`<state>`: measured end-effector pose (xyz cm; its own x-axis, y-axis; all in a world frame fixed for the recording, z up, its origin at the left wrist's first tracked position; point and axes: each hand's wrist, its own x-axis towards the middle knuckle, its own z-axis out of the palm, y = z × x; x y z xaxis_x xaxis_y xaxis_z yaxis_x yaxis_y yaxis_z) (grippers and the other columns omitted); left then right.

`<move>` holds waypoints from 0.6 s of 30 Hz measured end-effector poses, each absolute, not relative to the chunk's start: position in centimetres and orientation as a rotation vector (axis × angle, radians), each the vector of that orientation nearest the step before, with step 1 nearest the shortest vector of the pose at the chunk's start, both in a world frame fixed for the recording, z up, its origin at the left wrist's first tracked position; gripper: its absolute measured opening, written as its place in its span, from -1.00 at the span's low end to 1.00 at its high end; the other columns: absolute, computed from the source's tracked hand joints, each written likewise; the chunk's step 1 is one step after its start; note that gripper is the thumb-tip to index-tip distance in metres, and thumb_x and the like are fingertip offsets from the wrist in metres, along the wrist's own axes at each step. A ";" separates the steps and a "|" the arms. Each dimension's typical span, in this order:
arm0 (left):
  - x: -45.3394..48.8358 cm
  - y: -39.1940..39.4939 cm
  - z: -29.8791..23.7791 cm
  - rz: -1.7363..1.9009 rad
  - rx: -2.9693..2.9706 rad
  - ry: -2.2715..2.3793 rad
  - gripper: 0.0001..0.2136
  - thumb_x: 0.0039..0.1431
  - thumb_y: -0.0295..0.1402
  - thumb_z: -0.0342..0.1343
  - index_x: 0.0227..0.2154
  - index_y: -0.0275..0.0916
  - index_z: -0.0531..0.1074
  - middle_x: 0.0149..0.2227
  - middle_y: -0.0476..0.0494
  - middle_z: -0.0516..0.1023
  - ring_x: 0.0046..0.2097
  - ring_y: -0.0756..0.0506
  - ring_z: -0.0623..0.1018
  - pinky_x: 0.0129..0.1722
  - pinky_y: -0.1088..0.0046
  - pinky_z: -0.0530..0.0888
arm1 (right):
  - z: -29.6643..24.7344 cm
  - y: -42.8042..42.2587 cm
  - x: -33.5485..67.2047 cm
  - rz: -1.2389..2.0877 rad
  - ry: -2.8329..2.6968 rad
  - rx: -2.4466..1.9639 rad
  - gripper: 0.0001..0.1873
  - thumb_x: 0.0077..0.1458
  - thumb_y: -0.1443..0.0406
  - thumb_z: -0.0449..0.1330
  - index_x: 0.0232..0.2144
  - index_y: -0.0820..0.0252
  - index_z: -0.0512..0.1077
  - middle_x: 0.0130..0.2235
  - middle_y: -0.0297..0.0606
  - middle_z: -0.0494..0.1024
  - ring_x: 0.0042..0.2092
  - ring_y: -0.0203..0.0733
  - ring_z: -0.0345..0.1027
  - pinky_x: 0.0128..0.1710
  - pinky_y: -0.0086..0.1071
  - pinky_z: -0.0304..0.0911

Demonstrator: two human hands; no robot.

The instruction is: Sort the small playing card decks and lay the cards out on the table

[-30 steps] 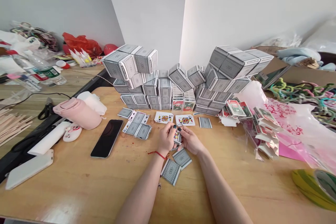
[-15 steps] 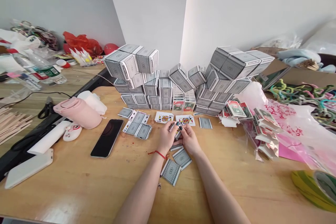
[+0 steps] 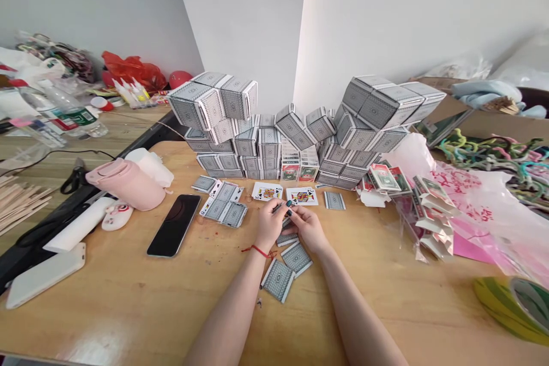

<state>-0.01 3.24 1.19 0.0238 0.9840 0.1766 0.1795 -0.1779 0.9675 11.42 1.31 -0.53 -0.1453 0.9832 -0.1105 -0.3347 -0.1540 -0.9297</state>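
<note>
My left hand and my right hand meet above the wooden table, pinching a thin bunch of playing cards between them. The fingers hide most of that bunch. Just beyond my fingertips lie two face-up king cards. Below my hands are grey-backed cards. Left of my left hand sits a loose overlapping row of grey-backed cards. A single grey-backed card lies to the right.
A tall wall of grey card boxes stands at the table's back. A black smartphone and pink flask sit left. Opened card packets lie on a pink plastic bag right, near a tape roll.
My hands have drawn slightly closer to me and lower, still holding the cards. A grey-backed card below them shows more fully than one second ago.
</note>
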 end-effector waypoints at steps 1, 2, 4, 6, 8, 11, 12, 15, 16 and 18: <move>0.0 3.3 1.2 1.234 1.473 1.245 -0.83 0.00 -0.28 0.02 -0.54 -0.27 0.38 -0.50 -0.03 0.43 -0.40 0.00 0.39 -0.40 0.54 0.29 | -0.6 1.3 11.4 1.530 -0.983 -0.990 -0.67 -0.12 0.06 0.19 -0.44 0.22 0.34 -0.49 -0.36 0.36 -0.54 -0.35 0.26 -0.63 -0.45 0.31; 0.0 3.3 1.2 1.227 1.461 1.242 -0.83 -0.02 -0.27 0.04 -0.54 -0.27 0.40 -0.50 -0.03 0.44 -0.40 -0.01 0.39 -0.40 0.53 0.28 | -0.7 1.4 11.4 1.514 -1.001 -1.006 -0.67 -0.12 0.06 0.19 -0.43 0.22 0.34 -0.50 -0.37 0.36 -0.59 -0.38 0.24 -0.67 -0.48 0.28; -0.1 3.4 1.1 1.221 1.421 1.232 -0.83 -0.04 -0.27 0.06 -0.54 -0.27 0.42 -0.50 -0.04 0.45 -0.42 -0.01 0.39 -0.42 0.53 0.28 | -0.9 1.4 11.4 1.487 -1.028 -1.034 -0.67 -0.11 0.06 0.18 -0.43 0.22 0.35 -0.51 -0.39 0.34 -0.67 -0.44 0.17 -0.75 -0.52 0.20; -0.1 3.5 0.9 1.221 1.354 1.217 -0.82 -0.05 -0.25 0.07 -0.55 -0.28 0.43 -0.52 -0.03 0.45 -0.43 -0.01 0.39 -0.44 0.53 0.27 | -1.1 1.5 11.4 1.474 -1.035 -1.052 -0.68 -0.11 0.06 0.18 -0.45 0.22 0.35 -0.53 -0.41 0.34 -0.71 -0.46 0.14 -0.78 -0.53 0.15; 0.0 3.6 0.7 1.224 1.276 1.192 -0.80 -0.05 -0.24 0.06 -0.57 -0.29 0.43 -0.54 -0.04 0.45 -0.44 -0.01 0.40 -0.44 0.52 0.27 | -1.2 1.5 11.4 1.463 -1.032 -1.063 -0.68 -0.12 0.07 0.18 -0.47 0.22 0.35 -0.54 -0.41 0.34 -0.71 -0.46 0.14 -0.78 -0.53 0.15; 0.0 3.7 0.5 1.219 1.214 1.150 -0.79 -0.05 -0.24 0.05 -0.56 -0.30 0.43 -0.52 -0.05 0.47 -0.42 -0.02 0.41 -0.43 0.51 0.29 | -1.2 1.4 11.3 1.451 -1.032 -1.069 -0.68 -0.13 0.07 0.19 -0.50 0.23 0.36 -0.52 -0.38 0.37 -0.70 -0.46 0.16 -0.76 -0.54 0.17; 0.0 3.7 0.5 1.217 1.213 1.146 -0.79 -0.04 -0.24 0.05 -0.56 -0.30 0.43 -0.52 -0.05 0.47 -0.42 -0.02 0.41 -0.42 0.51 0.29 | -1.2 1.4 11.3 1.449 -1.032 -1.067 -0.68 -0.13 0.07 0.19 -0.50 0.23 0.37 -0.51 -0.37 0.38 -0.69 -0.46 0.17 -0.75 -0.54 0.18; 0.0 3.7 0.4 1.219 1.240 1.183 -0.78 -0.05 -0.24 0.05 -0.59 -0.30 0.41 -0.53 -0.05 0.46 -0.43 -0.01 0.41 -0.43 0.52 0.29 | -1.0 1.3 11.2 1.438 -1.020 -1.055 -0.69 -0.14 0.07 0.20 -0.51 0.23 0.39 -0.51 -0.36 0.38 -0.65 -0.43 0.20 -0.70 -0.51 0.25; 0.0 3.6 0.4 1.224 1.254 1.209 -0.78 -0.05 -0.24 0.05 -0.60 -0.30 0.40 -0.54 -0.05 0.46 -0.44 -0.01 0.40 -0.44 0.52 0.29 | -0.9 1.2 11.1 1.433 -1.017 -1.053 -0.69 -0.15 0.07 0.21 -0.51 0.23 0.40 -0.51 -0.36 0.38 -0.64 -0.43 0.20 -0.69 -0.50 0.27; 0.1 3.6 0.4 1.234 1.277 1.267 -0.78 -0.05 -0.23 0.06 -0.60 -0.30 0.40 -0.55 -0.05 0.46 -0.46 0.00 0.39 -0.46 0.53 0.28 | -0.8 1.2 11.0 1.424 -1.017 -1.056 -0.69 -0.16 0.07 0.21 -0.51 0.22 0.42 -0.52 -0.35 0.39 -0.63 -0.41 0.20 -0.67 -0.48 0.29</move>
<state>0.09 3.59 0.45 -0.0342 0.9984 0.0453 0.0715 -0.0428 0.9965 11.01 1.23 -0.76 -0.0673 0.9944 -0.0815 -0.2459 -0.0957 -0.9646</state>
